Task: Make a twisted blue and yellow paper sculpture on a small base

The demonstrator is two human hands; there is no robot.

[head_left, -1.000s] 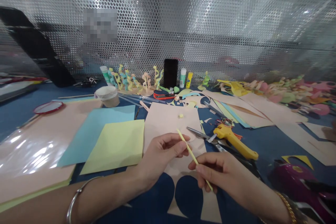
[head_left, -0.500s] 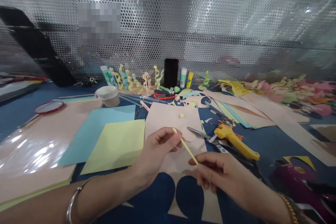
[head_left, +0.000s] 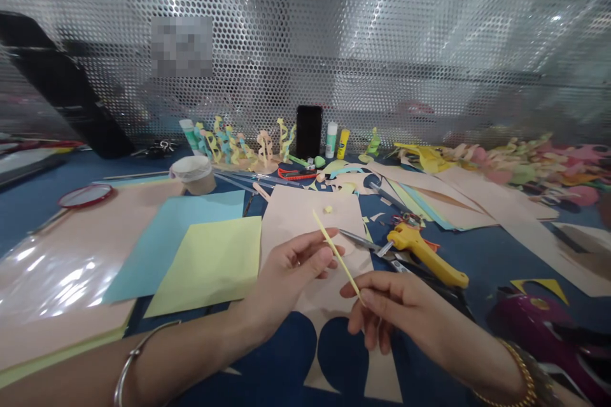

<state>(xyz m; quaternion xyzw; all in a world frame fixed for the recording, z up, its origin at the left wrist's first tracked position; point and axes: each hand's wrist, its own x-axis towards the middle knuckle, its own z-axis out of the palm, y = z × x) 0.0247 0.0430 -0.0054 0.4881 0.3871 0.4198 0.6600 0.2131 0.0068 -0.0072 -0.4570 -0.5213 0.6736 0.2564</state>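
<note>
Yellow and thin, the strip [head_left: 341, 262] slants between both hands. The right grip [head_left: 391, 302] pinches its lower end between thumb and forefinger, the other fingers loosely curled. Its upper part crosses the thumb and fingertips of the left grip [head_left: 296, 267]; whether they squeeze it I cannot tell. The upper end sticks out free past them, over the peach sheet [head_left: 310, 203]. The scissors [head_left: 363, 241] have their tip just beside the left forefinger in view, and the glue gun [head_left: 429, 254] bounds the right side. The yellow sheet [head_left: 205, 267] has its right edge near the left hand. Nearer the person, blue bench [head_left: 341, 353] shows through rounded cut-outs between the forearms.
</note>
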